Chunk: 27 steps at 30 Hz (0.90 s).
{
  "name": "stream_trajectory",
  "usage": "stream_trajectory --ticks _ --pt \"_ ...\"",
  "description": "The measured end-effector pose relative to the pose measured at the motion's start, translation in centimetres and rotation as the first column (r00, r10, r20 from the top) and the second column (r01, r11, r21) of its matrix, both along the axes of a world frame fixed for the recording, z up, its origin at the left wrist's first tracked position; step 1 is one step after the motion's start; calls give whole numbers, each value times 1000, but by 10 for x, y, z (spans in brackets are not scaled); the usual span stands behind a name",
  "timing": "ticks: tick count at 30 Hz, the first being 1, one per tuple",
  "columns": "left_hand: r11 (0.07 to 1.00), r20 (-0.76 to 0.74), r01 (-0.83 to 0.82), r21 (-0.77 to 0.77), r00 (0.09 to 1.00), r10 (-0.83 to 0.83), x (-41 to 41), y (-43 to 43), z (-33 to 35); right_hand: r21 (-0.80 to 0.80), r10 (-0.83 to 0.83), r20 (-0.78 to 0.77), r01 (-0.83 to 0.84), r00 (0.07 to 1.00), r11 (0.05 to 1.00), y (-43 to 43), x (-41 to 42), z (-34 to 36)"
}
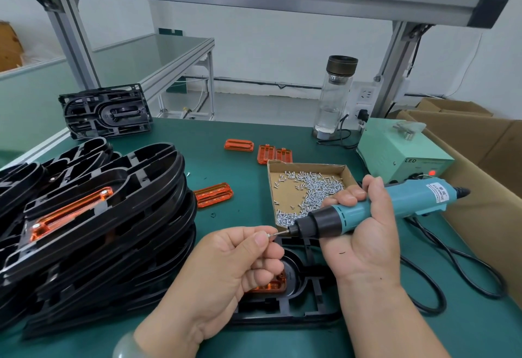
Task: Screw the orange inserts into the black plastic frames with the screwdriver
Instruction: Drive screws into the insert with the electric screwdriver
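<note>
The left hand had its fingers curled in, and its thumb and forefinger pinched a small screw at the fingertips. The right hand was wrapped round the blue body of the screwdriver, which lay nearly level with its bit pointing toward the left hand. The bit's tip met the screw. Whether the screw was already seated on it could not be told.

Directly beneath both hands a black frame lay flat on the green mat. An orange insert sat in it, half hidden under the left hand's knuckles.

Just beyond the right hand's fingers stood a cardboard tray holding a heap of silver screws. Outward of the left hand rose a leaning stack of black frames, the top one carrying a fitted insert. One loose insert lay beyond the left hand, between the stack and the tray, and further loose inserts lay past the tray's far edge.

The screwdriver's black cable looped over the mat outward of the right wrist. Beyond the right hand sat a pale green power box with a red light lit
</note>
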<state>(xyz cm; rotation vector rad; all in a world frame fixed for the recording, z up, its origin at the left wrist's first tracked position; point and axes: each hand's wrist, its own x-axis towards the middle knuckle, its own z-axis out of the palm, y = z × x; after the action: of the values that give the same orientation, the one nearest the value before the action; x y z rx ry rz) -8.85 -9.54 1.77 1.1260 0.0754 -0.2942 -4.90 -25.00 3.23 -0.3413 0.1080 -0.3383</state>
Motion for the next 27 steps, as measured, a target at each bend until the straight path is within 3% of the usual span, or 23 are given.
stream_trajectory --ticks 12,19,27 --pt "998 41 -45 46 998 44 -1 -2 0 -31 -12 -16 11 1000 999 -1 -1 -1" --pt "953 199 -152 261 975 101 -2 -4 -1 -66 -32 -15 31 999 997 1 -1 -1" --pt "900 293 -189 392 953 73 -3 -1 0 -86 -29 17 30 999 996 5 -3 -1"
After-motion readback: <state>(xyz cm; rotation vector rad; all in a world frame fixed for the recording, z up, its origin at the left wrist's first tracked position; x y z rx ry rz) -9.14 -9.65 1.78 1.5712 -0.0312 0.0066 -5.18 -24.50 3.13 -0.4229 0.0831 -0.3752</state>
